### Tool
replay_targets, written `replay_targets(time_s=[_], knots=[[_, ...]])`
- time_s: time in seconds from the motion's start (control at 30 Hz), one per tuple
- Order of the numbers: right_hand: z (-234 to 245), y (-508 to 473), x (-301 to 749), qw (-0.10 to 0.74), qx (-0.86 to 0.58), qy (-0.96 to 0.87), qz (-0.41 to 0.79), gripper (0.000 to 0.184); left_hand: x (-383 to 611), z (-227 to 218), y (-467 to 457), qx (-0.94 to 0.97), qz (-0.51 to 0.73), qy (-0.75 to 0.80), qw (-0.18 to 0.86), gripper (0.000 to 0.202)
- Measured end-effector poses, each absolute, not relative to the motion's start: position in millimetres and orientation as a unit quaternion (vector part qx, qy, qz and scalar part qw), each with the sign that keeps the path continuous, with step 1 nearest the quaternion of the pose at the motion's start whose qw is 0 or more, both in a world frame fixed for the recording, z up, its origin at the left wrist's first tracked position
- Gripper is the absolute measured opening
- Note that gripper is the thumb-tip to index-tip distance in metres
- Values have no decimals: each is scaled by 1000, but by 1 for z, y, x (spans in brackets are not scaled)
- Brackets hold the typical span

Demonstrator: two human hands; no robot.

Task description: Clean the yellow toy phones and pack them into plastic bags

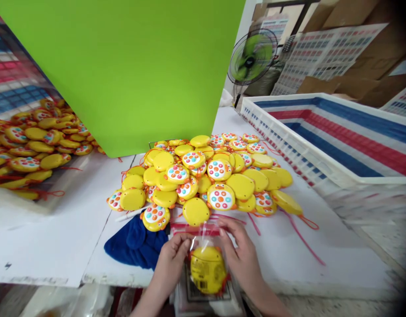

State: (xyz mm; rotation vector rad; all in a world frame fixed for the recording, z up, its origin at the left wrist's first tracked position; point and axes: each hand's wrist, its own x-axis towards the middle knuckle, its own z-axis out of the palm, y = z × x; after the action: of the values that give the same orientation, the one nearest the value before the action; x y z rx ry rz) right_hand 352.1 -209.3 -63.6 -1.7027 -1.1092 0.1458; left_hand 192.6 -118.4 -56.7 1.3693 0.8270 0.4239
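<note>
A clear plastic bag with a red zip strip lies at the table's near edge, and a yellow round toy sits inside it. My left hand pinches the bag's top left corner. My right hand grips the bag's top right side, fingers curled on the plastic. Just beyond the bag spreads a heap of several yellow toys with coloured buttons and red strings.
A blue cloth lies left of the bag. A tray of more yellow toys stands far left. A big green board leans behind the heap. A white crate lined with striped sheet fills the right. A fan stands behind.
</note>
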Motion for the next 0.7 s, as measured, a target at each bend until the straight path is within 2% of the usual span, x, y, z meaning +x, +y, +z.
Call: replay_targets(time_s=[0.13,0.23,0.33,0.43,0.57,0.7], knots=[[-54,-201,350,441,-662,-604,-56,42,196,-47,-120,664,207,334,636,32],[-47,-194,343,405,-633,-655,-83,54,198,-37,-122,716,202,311,591,34],[-44,-188,337,388,-621,-674,-99,58,200,-28,-125,760,182,309,543,37],[-45,-183,338,396,-626,-666,-81,51,202,-24,-126,789,162,306,508,37],[-45,-184,353,475,-675,-565,3,31,199,-29,-123,793,144,274,526,35],[-39,-195,370,528,-680,-509,12,27,192,-53,-113,765,140,309,547,35]])
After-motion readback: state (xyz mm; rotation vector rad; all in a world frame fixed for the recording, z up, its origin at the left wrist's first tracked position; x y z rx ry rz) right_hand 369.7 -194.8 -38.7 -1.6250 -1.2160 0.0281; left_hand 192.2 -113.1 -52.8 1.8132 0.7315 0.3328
